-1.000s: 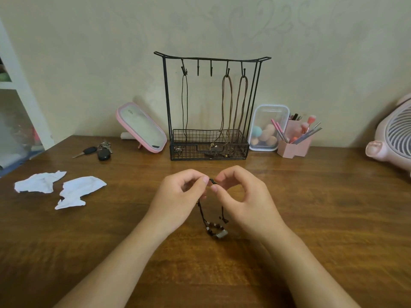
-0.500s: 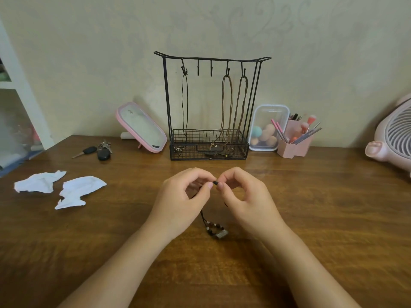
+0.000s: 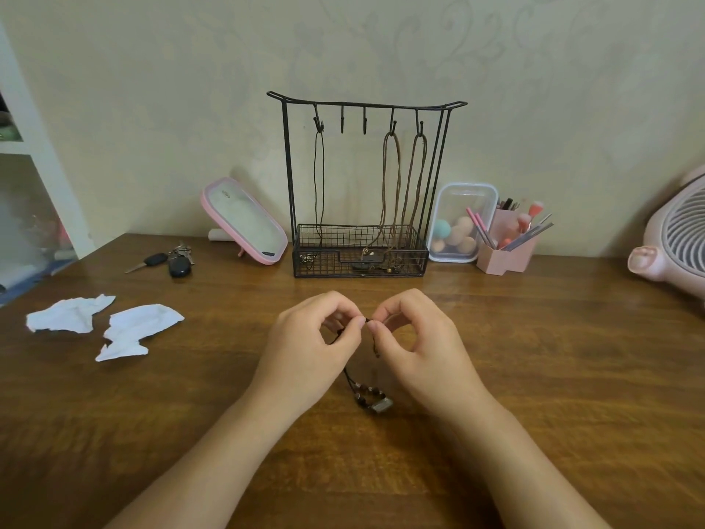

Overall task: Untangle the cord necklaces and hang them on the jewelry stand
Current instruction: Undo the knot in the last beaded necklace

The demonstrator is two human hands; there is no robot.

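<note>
Three cords (image 3: 391, 185) hang on the stand (image 3: 288, 166); two hooks (image 3: 342, 124) are free. My left fingers (image 3: 353, 328) and right fingers (image 3: 377, 330) pinch the beaded necklace (image 3: 367, 393), its beads on the desk (image 3: 553, 376), seemingly not yet untangled.

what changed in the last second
Little: the left hand edged right, closing the gap to the right hand at the cord. Both still pinch it. The pendant, the stand and its three hung necklaces stayed put.
</note>
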